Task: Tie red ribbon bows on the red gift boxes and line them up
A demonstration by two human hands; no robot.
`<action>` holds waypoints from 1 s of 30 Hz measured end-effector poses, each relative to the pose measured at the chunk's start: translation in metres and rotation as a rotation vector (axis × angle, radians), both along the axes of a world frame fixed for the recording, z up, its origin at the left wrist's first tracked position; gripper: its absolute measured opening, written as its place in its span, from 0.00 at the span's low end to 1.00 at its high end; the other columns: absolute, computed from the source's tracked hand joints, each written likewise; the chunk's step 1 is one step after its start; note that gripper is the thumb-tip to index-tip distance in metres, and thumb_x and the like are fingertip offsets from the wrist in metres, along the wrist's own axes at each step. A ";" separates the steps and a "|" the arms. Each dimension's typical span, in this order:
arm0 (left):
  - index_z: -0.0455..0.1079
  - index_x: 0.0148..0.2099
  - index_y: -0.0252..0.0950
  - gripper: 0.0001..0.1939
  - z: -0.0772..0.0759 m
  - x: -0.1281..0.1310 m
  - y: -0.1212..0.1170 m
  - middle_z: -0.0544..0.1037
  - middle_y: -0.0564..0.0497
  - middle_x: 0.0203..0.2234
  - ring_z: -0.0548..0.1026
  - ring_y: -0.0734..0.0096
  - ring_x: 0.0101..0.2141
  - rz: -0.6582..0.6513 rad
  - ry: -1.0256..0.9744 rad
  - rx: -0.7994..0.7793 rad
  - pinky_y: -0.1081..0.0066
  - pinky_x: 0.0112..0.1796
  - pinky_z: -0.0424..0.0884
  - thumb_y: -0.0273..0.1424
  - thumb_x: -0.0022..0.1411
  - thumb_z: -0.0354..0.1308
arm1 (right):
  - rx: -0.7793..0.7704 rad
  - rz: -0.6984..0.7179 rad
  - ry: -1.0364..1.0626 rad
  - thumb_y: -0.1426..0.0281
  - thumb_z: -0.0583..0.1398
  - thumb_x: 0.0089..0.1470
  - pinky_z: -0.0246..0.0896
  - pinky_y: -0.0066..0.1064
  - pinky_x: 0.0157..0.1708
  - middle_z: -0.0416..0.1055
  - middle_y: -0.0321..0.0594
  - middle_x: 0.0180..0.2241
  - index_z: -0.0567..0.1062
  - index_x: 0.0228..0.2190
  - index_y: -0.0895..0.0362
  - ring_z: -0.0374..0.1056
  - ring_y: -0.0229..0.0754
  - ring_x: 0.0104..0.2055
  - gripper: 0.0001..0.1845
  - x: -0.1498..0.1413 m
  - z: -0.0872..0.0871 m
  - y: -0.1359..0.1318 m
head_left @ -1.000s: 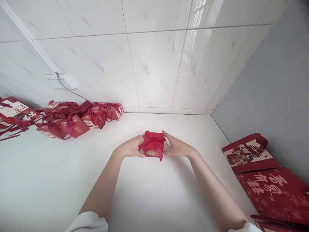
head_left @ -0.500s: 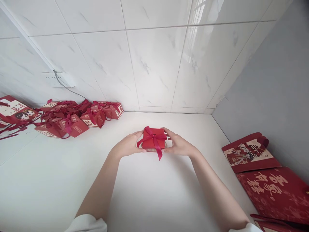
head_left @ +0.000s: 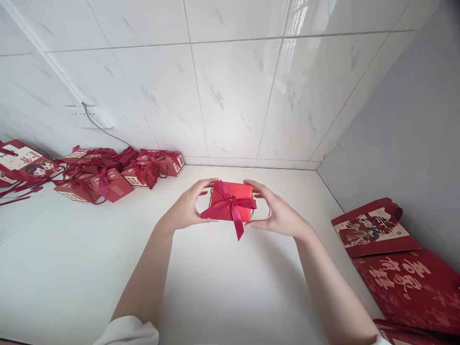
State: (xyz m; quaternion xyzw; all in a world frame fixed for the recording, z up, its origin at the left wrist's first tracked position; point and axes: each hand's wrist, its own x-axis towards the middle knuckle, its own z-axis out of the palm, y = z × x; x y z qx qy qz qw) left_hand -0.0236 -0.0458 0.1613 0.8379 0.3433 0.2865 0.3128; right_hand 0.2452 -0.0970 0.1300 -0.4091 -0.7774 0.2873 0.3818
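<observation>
A small red gift box point(head_left: 233, 201) tied with a dark pink ribbon bow is held up over the white table point(head_left: 89, 268), its top face tilted toward me. My left hand point(head_left: 187, 208) grips its left side between thumb and fingers. My right hand point(head_left: 275, 211) grips its right side the same way. A ribbon tail hangs down below the box's front edge.
Several finished red ribbon boxes point(head_left: 108, 175) lie clustered at the back left by the tiled wall, beside a larger printed red box point(head_left: 25, 165). Flat red printed bags point(head_left: 406, 282) lie at the right edge. A wall socket with a cable point(head_left: 95, 117) sits at upper left.
Both hands have lifted the box off the table and tipped it back, so its top with the bow now faces me instead of its front.
</observation>
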 end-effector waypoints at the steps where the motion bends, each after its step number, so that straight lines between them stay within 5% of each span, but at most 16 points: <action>1: 0.55 0.64 0.48 0.44 0.000 0.000 0.000 0.62 0.46 0.60 0.63 0.52 0.59 -0.004 0.002 0.001 0.56 0.57 0.64 0.36 0.46 0.69 | 0.017 -0.012 -0.019 0.62 0.69 0.44 0.58 0.48 0.58 0.53 0.40 0.64 0.49 0.63 0.43 0.57 0.52 0.61 0.51 0.000 0.001 -0.001; 15: 0.55 0.64 0.49 0.42 0.004 0.005 -0.007 0.64 0.49 0.59 0.65 0.53 0.57 0.025 0.034 0.050 0.56 0.57 0.64 0.31 0.48 0.66 | 0.139 -0.044 -0.055 0.62 0.69 0.43 0.61 0.47 0.55 0.60 0.38 0.61 0.53 0.62 0.42 0.63 0.54 0.57 0.49 0.002 0.010 -0.006; 25: 0.52 0.65 0.50 0.45 0.000 0.008 -0.006 0.64 0.49 0.60 0.64 0.54 0.58 0.023 0.033 0.012 0.58 0.57 0.63 0.37 0.47 0.69 | 0.056 -0.067 -0.035 0.63 0.67 0.45 0.62 0.49 0.54 0.56 0.41 0.62 0.50 0.63 0.43 0.62 0.53 0.57 0.50 0.005 0.006 -0.005; 30: 0.53 0.64 0.46 0.48 -0.015 0.007 0.005 0.64 0.45 0.59 0.64 0.52 0.57 -0.020 0.026 -0.040 0.54 0.57 0.63 0.40 0.44 0.70 | -0.041 -0.029 0.033 0.60 0.65 0.48 0.62 0.48 0.54 0.54 0.43 0.63 0.46 0.64 0.44 0.59 0.52 0.59 0.49 0.007 -0.003 0.001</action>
